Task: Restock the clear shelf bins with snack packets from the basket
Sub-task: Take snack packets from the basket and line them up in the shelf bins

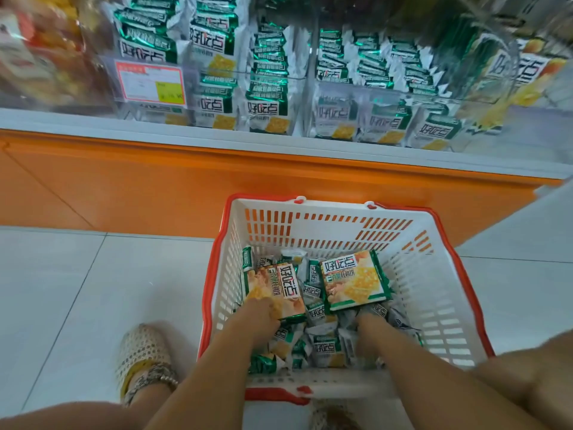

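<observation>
Snack packets sit piled in the basket on the floor, below the clear shelf bins. Left hand grips 1 bigger pack by its lower edge. Right hand is dug into the pile, so I can't tell its grip.

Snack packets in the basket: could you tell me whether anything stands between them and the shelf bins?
Nothing visible does: open space separates the basket from the bins. Their clear front walls face the packets, so loading is probably from above.
</observation>
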